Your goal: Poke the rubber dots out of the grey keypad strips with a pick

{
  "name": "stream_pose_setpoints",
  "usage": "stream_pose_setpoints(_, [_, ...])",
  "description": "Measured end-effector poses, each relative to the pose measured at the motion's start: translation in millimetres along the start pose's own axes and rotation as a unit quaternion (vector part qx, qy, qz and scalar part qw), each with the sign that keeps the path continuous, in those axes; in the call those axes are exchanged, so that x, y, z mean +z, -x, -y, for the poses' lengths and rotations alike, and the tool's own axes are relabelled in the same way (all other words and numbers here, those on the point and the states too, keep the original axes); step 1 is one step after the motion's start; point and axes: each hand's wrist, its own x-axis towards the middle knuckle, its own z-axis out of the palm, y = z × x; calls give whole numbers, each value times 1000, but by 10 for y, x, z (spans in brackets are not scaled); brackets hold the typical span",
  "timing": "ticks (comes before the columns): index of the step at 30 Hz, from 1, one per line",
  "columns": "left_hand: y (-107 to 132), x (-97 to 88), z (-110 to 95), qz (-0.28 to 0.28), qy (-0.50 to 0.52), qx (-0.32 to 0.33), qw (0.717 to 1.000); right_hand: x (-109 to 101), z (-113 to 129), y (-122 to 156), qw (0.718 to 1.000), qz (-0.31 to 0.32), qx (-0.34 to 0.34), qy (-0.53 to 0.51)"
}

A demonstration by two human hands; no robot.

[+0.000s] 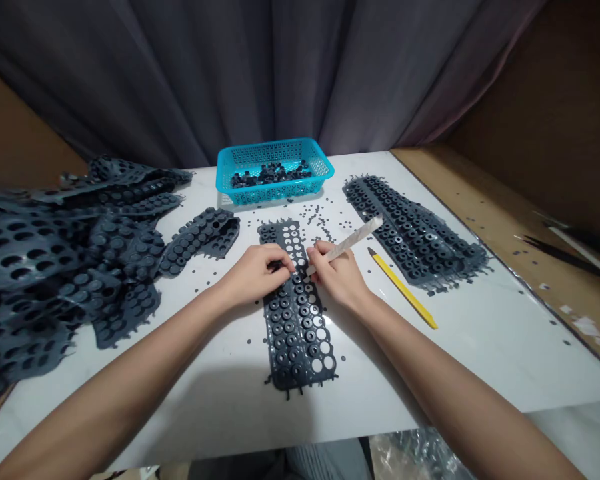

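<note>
A black rubber sheet [285, 327] with rows of round raised rings lies lengthwise in front of me on the white table. White surface shows through open round holes along its right side and far end. Over the sheet's left half, my left hand [260, 270] is closed, thumb and fingertips together near the sheet's middle; something dark shows inside the curl, too hidden to name. My right hand [337, 270] grips a flat white stick [355, 239], which slants up to the right. Its lower end is by the sheet, close to my left fingertips.
A blue plastic basket [275, 195] with small black rubber pieces stands at the back. Crumpled rubber sheets [70, 260] are heaped left. Stacked sheets [415, 233] and a yellow pencil-like tool [403, 288] lie right. Small black discs [320, 223] are scattered about; black tweezers-like tools [573, 257] lie far right.
</note>
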Motion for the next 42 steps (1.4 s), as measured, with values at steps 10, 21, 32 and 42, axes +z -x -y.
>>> stream_pose_setpoints(10, [-194, -22, -26, 131, -204, 96, 965, 23, -3, 13, 999, 9, -23, 36])
stream_pose_setpoints(21, [-182, -38, 81, 139, -127, 153, 970, 24, 153, 57, 972, 44, -45, 227])
stream_pose_setpoints(32, [-34, -159, 250, -198, 179, -101, 958, 13, 142, 50, 980, 40, -41, 190])
stream_pose_setpoints(42, [-1180, -985, 470, -270, -44, -28, 961, 10, 12, 29, 998, 28, -31, 40])
